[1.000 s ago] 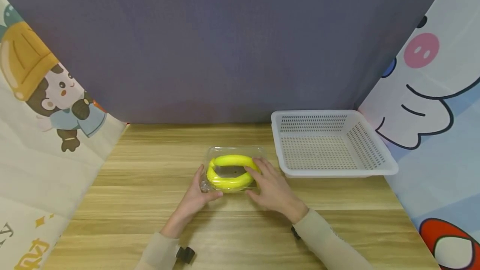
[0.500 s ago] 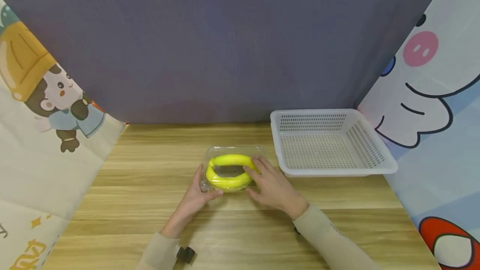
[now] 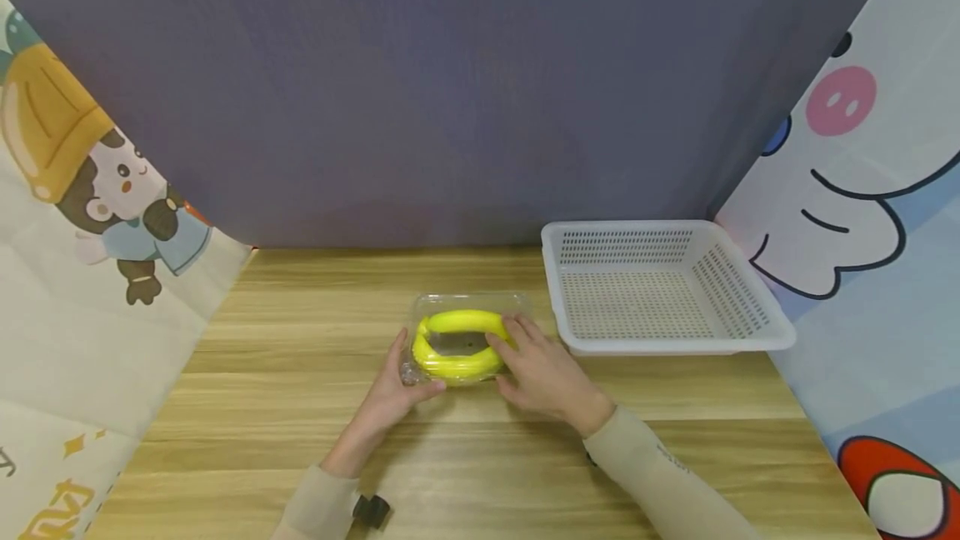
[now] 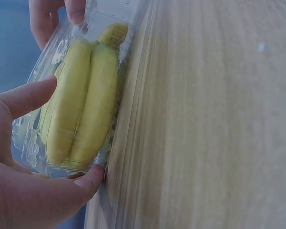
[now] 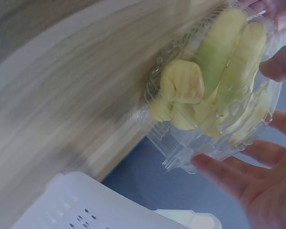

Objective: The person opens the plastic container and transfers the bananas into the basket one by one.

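A clear plastic container (image 3: 471, 301) sits on the wood-grain table (image 3: 300, 407), a little right of the scene's middle; yellow bananas (image 3: 459, 367) lie inside it, curving along its far and near sides, and the left-wrist view shows two of them side by side through the plastic; the left hand (image 3: 393, 394) is partly opened round the container's left end and grips its near-left corner, thumb along the near side; the right hand (image 3: 543, 373) is spread fairly wide at the right end, its fingers only slightly bent and touching the plastic, with the thumb toward the near side; a white perforated basket (image 3: 645, 347) stands farther right on the table, near the right hand; a dark grey panel (image 3: 450, 107) rises behind the table, and cartoon-printed sheets flank it, a yellow-helmeted figure (image 3: 52, 115) on the left and a pink-nosed figure (image 3: 840, 101) on the right.
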The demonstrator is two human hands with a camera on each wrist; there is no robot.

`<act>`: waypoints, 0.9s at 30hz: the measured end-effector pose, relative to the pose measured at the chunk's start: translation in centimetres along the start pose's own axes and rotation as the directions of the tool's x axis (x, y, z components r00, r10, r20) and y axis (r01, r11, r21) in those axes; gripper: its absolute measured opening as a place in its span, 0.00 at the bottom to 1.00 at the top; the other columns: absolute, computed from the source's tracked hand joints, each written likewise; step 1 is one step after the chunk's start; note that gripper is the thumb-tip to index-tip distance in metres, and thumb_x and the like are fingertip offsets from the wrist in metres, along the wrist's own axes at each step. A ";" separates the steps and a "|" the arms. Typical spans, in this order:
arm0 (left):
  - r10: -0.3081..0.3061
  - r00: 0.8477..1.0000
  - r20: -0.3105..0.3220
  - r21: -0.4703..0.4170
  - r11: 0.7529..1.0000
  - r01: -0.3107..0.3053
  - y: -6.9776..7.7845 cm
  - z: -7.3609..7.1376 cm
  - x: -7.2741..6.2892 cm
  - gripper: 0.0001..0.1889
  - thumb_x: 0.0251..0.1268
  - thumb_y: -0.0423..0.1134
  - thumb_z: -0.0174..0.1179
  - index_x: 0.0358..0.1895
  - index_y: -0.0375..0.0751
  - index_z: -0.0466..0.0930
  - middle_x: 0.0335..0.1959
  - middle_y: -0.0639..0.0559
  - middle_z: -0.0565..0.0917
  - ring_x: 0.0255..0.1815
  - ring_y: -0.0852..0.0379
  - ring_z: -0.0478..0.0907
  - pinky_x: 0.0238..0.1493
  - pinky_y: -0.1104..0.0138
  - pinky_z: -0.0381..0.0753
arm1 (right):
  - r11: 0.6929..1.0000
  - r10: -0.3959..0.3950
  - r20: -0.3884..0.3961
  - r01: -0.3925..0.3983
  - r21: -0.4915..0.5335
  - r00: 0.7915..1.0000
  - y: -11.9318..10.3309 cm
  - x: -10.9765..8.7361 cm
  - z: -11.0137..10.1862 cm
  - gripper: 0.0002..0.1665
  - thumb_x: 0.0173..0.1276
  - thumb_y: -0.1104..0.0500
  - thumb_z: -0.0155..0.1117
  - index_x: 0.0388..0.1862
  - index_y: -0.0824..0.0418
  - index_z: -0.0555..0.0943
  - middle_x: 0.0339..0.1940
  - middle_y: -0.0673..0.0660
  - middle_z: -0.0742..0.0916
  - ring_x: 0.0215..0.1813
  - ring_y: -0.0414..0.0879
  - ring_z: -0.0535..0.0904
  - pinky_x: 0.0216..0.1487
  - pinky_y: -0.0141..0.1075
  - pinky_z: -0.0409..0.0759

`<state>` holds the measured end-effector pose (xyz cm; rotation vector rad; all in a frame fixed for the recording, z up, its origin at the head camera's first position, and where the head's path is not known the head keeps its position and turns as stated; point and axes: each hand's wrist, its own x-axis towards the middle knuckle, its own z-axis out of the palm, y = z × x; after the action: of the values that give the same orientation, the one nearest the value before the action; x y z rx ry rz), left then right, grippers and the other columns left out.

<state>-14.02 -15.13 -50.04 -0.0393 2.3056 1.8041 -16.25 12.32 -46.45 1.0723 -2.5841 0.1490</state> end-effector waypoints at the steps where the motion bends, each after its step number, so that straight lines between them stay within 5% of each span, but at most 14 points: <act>1: 0.001 1.000 -0.001 0.002 1.000 -0.001 0.0 0.0 0.0 0.64 0.53 0.43 0.78 0.84 0.47 0.35 0.83 0.34 0.44 0.80 0.30 0.43 0.74 0.34 0.48 | 1.000 -0.005 -0.006 0.005 -0.013 1.000 0.0 0.0 0.0 0.38 0.60 0.47 0.71 0.68 0.60 0.78 0.68 0.71 0.77 0.66 0.69 0.74 0.48 0.55 0.87; 8: 0.014 1.000 0.002 0.004 1.000 -0.014 0.2 0.0 -0.1 0.64 0.52 0.41 0.78 0.83 0.43 0.35 0.83 0.34 0.43 0.81 0.31 0.41 0.76 0.35 0.43 | 0.997 -0.036 -0.047 0.032 -0.074 0.998 0.0 0.1 0.5 0.37 0.56 0.50 0.69 0.65 0.62 0.79 0.64 0.70 0.79 0.63 0.67 0.77 0.32 0.49 0.89; 27: 0.006 1.000 -0.025 -0.033 0.999 -0.007 0.0 0.2 -0.1 0.63 0.51 0.39 0.77 0.83 0.44 0.38 0.80 0.31 0.52 0.78 0.29 0.51 0.74 0.35 0.53 | 0.990 -0.108 -0.098 0.097 -0.105 0.989 0.3 0.3 0.7 0.34 0.54 0.50 0.70 0.60 0.64 0.83 0.60 0.69 0.83 0.58 0.68 0.81 0.26 0.44 0.88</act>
<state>-13.92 -14.95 -50.11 -0.0598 2.2955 1.8555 -16.82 12.20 -46.96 1.1278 -2.4122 0.0484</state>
